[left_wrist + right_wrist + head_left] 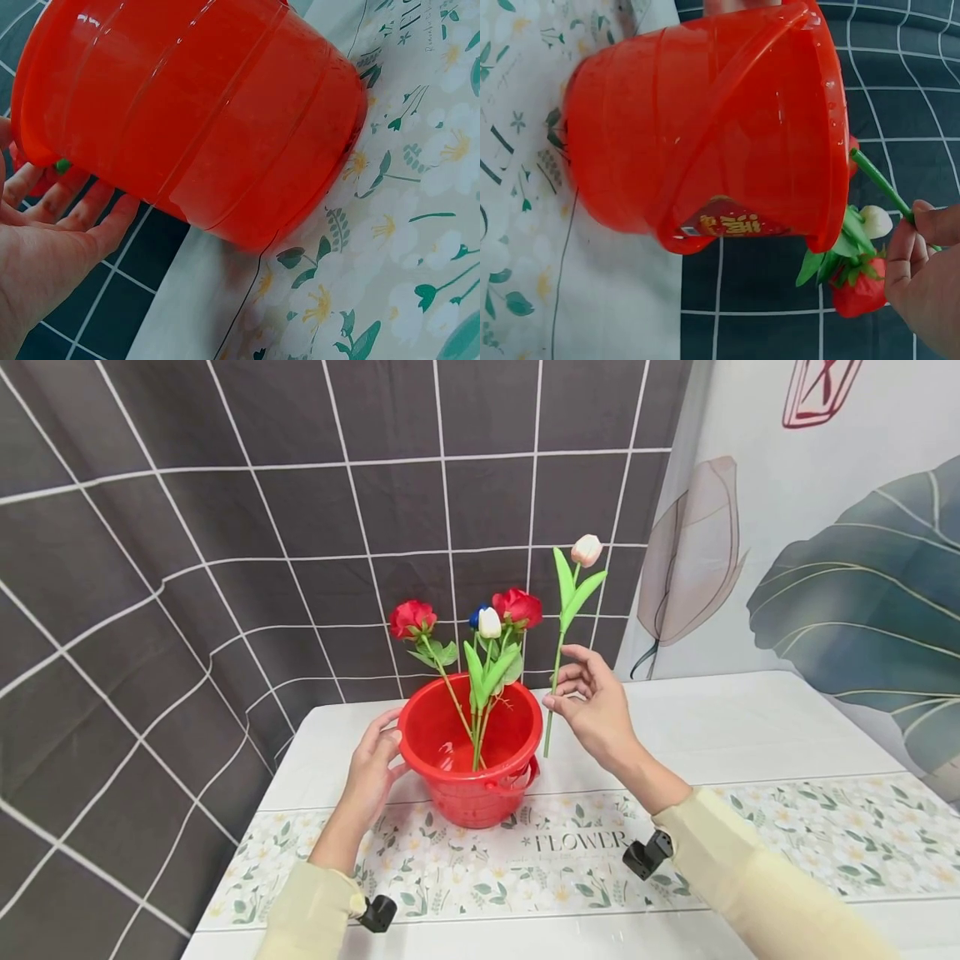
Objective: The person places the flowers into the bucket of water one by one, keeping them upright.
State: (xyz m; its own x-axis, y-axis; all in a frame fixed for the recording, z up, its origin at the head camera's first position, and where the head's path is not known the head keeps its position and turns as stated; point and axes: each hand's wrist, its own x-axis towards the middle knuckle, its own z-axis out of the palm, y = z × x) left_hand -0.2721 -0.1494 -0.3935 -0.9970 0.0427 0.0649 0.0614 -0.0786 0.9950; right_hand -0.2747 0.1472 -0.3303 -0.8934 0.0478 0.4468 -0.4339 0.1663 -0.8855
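A red bucket (472, 797) stands on the table, its side filling much of both wrist views. My left hand (369, 768) rests against the bucket's left side near the rim, fingers (90, 206) spread along the outer wall. To the right of the bucket, my right hand (596, 706) pinches the green stem of a pale pink tulip (587, 551), held upright. Its stem end (866, 166) hangs beside the rim, outside the bucket. Inside stand two red roses (412, 619), a white tulip (489, 623) and a blue flower (475, 617), which is mostly hidden.
The white table (720, 718) carries a floral-printed band (780, 835) with the word FLOWER. Behind it hangs a dark cloth with a white grid (390, 510), and a leaf-printed curtain (840, 602) is at the right. The bucket's handle (525, 777) hangs down its front right.
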